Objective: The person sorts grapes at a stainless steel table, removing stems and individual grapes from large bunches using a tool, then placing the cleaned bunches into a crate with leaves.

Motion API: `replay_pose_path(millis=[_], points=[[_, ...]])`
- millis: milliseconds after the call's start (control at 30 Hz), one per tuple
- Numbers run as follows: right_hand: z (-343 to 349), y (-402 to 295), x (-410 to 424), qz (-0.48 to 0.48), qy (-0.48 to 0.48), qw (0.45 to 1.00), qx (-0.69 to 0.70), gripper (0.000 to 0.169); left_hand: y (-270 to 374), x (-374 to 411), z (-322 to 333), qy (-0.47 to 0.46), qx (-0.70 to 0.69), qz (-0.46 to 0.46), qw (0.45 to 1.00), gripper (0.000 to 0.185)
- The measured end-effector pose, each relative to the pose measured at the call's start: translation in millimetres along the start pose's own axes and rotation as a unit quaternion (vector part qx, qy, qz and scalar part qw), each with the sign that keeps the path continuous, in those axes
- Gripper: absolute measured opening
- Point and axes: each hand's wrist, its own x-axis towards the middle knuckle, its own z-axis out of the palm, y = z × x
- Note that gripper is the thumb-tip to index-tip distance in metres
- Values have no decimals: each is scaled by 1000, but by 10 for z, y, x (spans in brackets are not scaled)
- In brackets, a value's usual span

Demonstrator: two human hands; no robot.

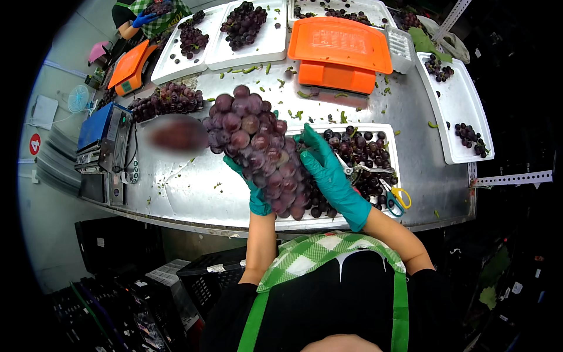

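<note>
A large bunch of purple-red grapes is held up over the metal table, covering part of the near white foam tray. My left hand, in a teal glove, holds the bunch from its left and underneath, its fingers partly hidden. Against the bunch's right side is my right hand, gloved alike, with thumb and fingers apart; whether it bears weight cannot be told. Loose dark grapes fill the tray. Metal-handled snips lie on them, and scissors with yellow and teal handles rest over the tray's right edge.
An orange scale stands behind the tray. White foam trays with grapes stand at the back and right. More bunches lie at left, near a blue-topped device. Stem bits litter the metal table. A co-worker's blue-gloved hand shows at upper left.
</note>
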Motion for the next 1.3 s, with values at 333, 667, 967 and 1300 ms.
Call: replay_pose_path(millis=[333, 667, 967, 1300], points=[[4, 533, 25, 67, -11, 987, 147, 47, -60, 115, 3, -132, -79, 8, 988, 89], [-259, -252, 312, -111, -67, 992, 10, 84, -175, 121, 149, 130, 119, -27, 984, 67], [-305, -170, 387, 62, -49, 960, 269, 68, -5, 187, 670, -21, 339, -52, 939, 74], [-550, -232, 498, 44, -17, 918, 394, 74, -161, -285, 458, -66, 376, -115, 917, 88]])
